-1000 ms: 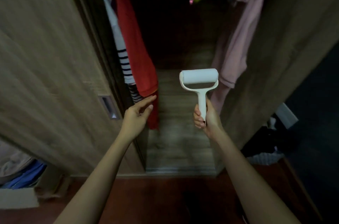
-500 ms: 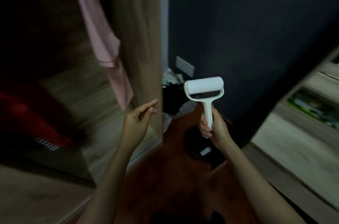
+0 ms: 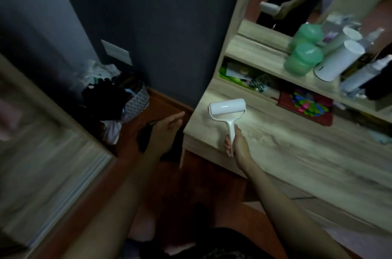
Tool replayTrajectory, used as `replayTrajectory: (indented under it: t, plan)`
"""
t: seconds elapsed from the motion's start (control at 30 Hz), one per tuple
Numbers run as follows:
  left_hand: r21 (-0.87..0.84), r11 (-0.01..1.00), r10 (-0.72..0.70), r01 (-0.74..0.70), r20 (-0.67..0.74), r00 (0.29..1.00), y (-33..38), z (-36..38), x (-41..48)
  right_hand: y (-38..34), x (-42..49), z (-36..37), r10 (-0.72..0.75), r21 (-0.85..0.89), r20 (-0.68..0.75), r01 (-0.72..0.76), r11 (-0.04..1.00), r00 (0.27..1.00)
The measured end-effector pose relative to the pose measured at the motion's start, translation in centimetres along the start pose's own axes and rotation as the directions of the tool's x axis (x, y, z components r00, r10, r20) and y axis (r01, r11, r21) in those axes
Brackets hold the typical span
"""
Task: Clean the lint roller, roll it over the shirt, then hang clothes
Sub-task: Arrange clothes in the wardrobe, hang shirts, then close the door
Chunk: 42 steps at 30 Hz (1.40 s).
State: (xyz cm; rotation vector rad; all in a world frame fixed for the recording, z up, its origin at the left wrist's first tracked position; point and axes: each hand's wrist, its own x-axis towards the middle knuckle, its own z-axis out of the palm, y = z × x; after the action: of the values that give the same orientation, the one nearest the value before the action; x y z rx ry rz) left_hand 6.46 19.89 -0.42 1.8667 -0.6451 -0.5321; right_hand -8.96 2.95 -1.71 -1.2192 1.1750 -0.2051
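Head view shows your right hand point(image 3: 236, 144) with the fingers curled round the lower end of the handle of the lint roller point(image 3: 227, 108); the white roll stands upright above the hand, over the front left corner of the dressing table point(image 3: 297, 152), and I judge it is lifted from the wood, not resting on it. Your left hand point(image 3: 167, 129) is beside it, a little apart, over the floor; its fingers are straight and relaxed, and it holds nothing that I can see.

I judge the step in hand is the cleaning of the roller, not yet begun. To do it well, hold the handle firm and low, so the roll is free; bring the left hand to the roll and search for the edge of the outer sheet with a fingertip; peel slowly around so the sheet tears at its own line; do not touch the fresh sticky surface after. The picture is blurred, so perhaps the roll is clean already; look closely first.

Of writing I can read nothing; the white bottle point(image 3: 337, 61) on the shelf has a dark mark near its base, too smeared to read; the green jar point(image 3: 301, 59) beside it shows no label.
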Motion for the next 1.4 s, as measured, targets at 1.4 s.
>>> replayTrajectory:
  t: [1.4]
  plan:
    - [0.479,0.875,-0.081,-0.069,0.286,0.955,-5.0,4.5,5.0,0.0,5.3,0.3,-0.785,-0.584,0.091,0.672,0.456,0.613]
